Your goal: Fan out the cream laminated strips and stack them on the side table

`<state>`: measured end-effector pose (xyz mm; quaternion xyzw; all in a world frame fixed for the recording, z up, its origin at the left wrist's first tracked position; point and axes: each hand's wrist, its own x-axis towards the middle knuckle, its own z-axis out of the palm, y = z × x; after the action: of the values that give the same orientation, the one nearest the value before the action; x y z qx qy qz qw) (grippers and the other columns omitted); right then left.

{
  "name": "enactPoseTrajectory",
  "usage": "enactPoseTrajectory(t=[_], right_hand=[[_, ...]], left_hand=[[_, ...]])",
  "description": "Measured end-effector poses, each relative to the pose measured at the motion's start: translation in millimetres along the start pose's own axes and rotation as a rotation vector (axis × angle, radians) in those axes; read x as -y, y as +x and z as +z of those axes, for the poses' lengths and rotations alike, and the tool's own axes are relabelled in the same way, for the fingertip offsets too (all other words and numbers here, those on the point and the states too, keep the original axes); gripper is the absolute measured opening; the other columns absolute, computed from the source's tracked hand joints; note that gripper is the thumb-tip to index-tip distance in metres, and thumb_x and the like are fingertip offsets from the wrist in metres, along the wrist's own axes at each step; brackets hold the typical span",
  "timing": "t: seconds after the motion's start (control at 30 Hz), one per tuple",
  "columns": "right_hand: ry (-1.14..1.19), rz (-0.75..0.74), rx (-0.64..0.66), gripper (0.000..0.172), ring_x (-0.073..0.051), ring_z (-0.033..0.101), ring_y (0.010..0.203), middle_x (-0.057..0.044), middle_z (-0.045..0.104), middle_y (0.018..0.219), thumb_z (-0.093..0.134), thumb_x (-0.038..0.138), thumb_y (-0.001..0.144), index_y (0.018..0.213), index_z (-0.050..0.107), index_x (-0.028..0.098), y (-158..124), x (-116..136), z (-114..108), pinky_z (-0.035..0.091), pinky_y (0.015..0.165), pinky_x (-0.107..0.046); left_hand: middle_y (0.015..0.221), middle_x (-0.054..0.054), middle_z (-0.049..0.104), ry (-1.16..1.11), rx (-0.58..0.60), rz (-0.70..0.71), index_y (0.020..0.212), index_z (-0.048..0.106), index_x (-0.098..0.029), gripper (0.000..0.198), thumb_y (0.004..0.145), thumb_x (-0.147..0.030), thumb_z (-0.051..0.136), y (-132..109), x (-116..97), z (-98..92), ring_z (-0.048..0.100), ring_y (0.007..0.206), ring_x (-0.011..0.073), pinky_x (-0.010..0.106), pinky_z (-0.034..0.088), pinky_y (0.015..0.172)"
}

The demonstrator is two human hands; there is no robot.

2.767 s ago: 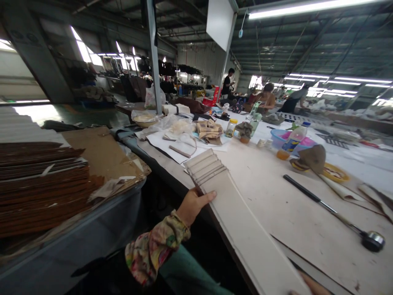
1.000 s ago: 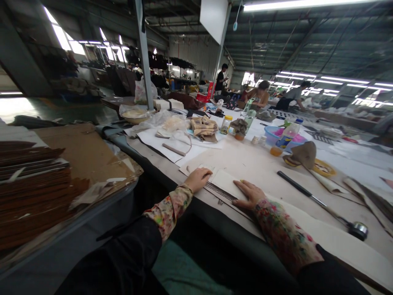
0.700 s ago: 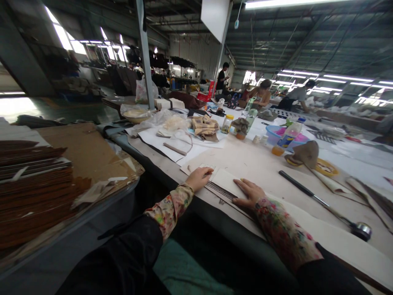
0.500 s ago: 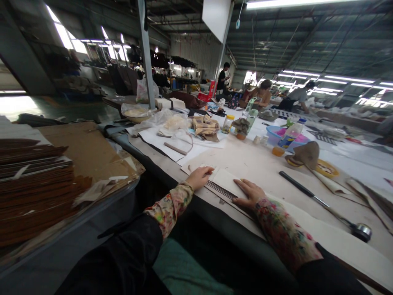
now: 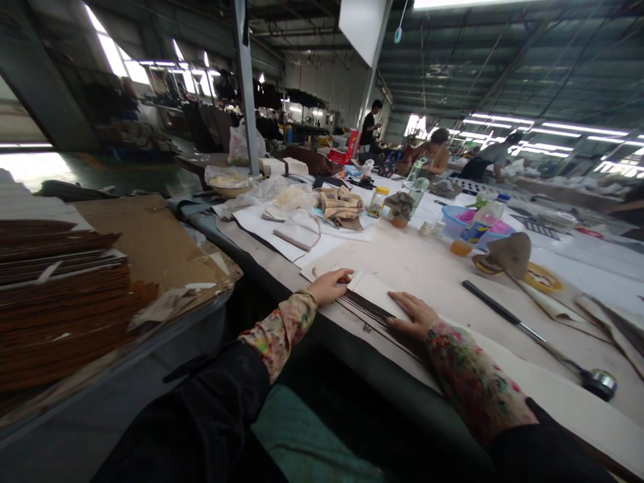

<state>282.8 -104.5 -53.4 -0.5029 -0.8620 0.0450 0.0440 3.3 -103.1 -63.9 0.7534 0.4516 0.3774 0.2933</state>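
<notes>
A stack of long, thin strips (image 5: 373, 293), pale on top with brown layered edges, lies along the near edge of the table. At its left end is my left hand (image 5: 330, 286), fingers curled against the strip ends; the thumb side is partly hidden. My right hand (image 5: 415, 316) rests flat across the top of the stack, fingers spread, thumb by the near edge. The pale strips run on under my right forearm toward the lower right corner.
A black-handled tool with a round metal head (image 5: 598, 384) lies to the right. Beyond are a yellow dish (image 5: 549, 280), a blue basin (image 5: 453, 216), a bottle (image 5: 483, 221) and folded cloth (image 5: 341, 203). Brown sheets (image 5: 65, 315) are piled at left. Several people work farther back.
The whole view has shifted slightly to the right. My left fingers have curled a little more at the stack's end, while my right hand stays flat on top.
</notes>
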Motion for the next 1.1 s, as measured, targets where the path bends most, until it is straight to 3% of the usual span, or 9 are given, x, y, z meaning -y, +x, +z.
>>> enactPoseTrajectory(t=[0.17,0.3,0.43,0.57,0.67,0.8,0.97,1.03,1.1], right_hand=[[-0.049,0.017,0.025,0.074,-0.028,0.039,0.120,-0.012,0.040,0.132,0.044,0.064,0.071,0.133,0.033,0.026,-1,2,-2,0.036,0.096,-0.044],[-0.107,0.034,0.086,0.077,-0.030,0.034,0.123,-0.014,0.033,0.137,0.043,0.066,0.070,0.134,0.031,0.025,-2,10,-9,0.032,0.099,-0.046],[-0.158,-0.033,-0.016,0.059,-0.030,0.038,0.118,-0.015,0.040,0.131,0.036,0.058,0.079,0.121,0.050,0.018,1,33,-17,0.033,0.098,-0.045],[-0.154,-0.144,-0.078,0.046,-0.024,0.049,0.103,-0.013,0.055,0.114,0.029,0.036,0.087,0.122,0.048,0.013,2,61,-17,0.040,0.093,-0.038],[-0.222,-0.142,-0.053,0.044,-0.025,0.049,0.106,-0.011,0.051,0.122,0.031,0.026,0.085,0.126,0.044,0.017,2,72,-13,0.043,0.086,-0.041],[-0.279,-0.116,0.030,0.047,-0.025,0.043,0.116,-0.008,0.042,0.132,0.030,0.020,0.084,0.130,0.039,0.019,0,70,-10,0.044,0.085,-0.041],[-0.325,-0.107,0.036,0.047,-0.024,0.044,0.116,-0.007,0.042,0.133,0.028,0.019,0.085,0.130,0.039,0.021,-5,63,-10,0.045,0.084,-0.037],[-0.322,-0.108,0.039,0.047,-0.024,0.043,0.117,-0.007,0.042,0.133,0.027,0.019,0.085,0.130,0.038,0.021,-7,62,-11,0.044,0.085,-0.038],[-0.309,-0.106,0.050,0.047,-0.024,0.042,0.117,-0.007,0.041,0.133,0.026,0.019,0.085,0.130,0.038,0.020,-8,63,-12,0.044,0.086,-0.039]], left_hand=[[0.103,0.006,0.059,0.201,0.007,0.098,0.114,0.055,-0.019,0.042,0.072,-0.020,0.054,-3,-8,-0.3,0.053,0.099,0.0178,0.030,0.039,0.093],[0.101,0.004,0.057,0.363,-0.052,0.117,0.109,0.060,-0.024,0.031,0.080,-0.029,0.049,-7,-15,4.8,0.052,0.096,0.0178,0.031,0.039,0.091],[0.100,0.004,0.057,0.421,-0.077,0.102,0.105,0.061,-0.025,0.028,0.083,-0.032,0.045,-9,-19,8.7,0.052,0.095,0.0171,0.031,0.040,0.089],[0.100,0.004,0.057,0.414,-0.091,0.092,0.103,0.062,-0.025,0.027,0.083,-0.034,0.045,-9,-19,9.5,0.052,0.095,0.0171,0.031,0.040,0.088],[0.102,0.003,0.057,0.400,-0.089,0.090,0.103,0.061,-0.024,0.027,0.081,-0.031,0.047,-10,-17,9.1,0.051,0.096,0.0175,0.032,0.039,0.090],[0.109,0.004,0.057,0.394,-0.092,0.082,0.110,0.055,-0.020,0.039,0.072,-0.020,0.051,-10,-15,9.0,0.050,0.101,0.0190,0.034,0.038,0.093],[0.103,0.004,0.059,0.332,-0.096,0.064,0.110,0.053,-0.018,0.041,0.069,-0.018,0.049,-7,-12,9.5,0.052,0.098,0.0186,0.034,0.039,0.093],[0.099,0.004,0.060,0.252,-0.102,0.042,0.110,0.052,-0.018,0.042,0.069,-0.016,0.049,-6,-9,9.2,0.053,0.095,0.0173,0.034,0.040,0.092],[0.096,0.004,0.060,0.110,-0.180,-0.010,0.110,0.052,-0.017,0.040,0.070,-0.014,0.047,-6,-5,8.2,0.054,0.090,0.0155,0.033,0.043,0.088]])
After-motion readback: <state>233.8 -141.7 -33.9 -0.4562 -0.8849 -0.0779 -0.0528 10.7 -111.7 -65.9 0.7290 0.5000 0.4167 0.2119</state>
